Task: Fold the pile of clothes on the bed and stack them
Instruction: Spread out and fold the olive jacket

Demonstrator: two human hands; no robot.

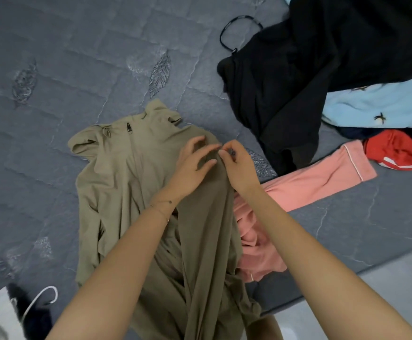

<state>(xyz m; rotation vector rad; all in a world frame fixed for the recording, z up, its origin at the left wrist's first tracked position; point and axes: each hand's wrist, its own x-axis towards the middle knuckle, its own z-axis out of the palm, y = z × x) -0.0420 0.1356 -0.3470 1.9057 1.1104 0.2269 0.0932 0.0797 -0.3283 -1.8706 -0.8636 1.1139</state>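
Jacket [116, 180] pinched by left hand [192, 166], right hand [239, 165].

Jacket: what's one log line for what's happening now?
step: folding | left hand: grips jacket | right hand: pinches jacket | pile: unfolded

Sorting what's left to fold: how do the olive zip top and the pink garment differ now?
The left hand and right hand pinch the olive zip top; neither holds the pink garment. The olive zip top lies over the pink garment's near part. Olive has a dark zip pull; pink a white-piped cuff. Both lie unfolded on the bed.
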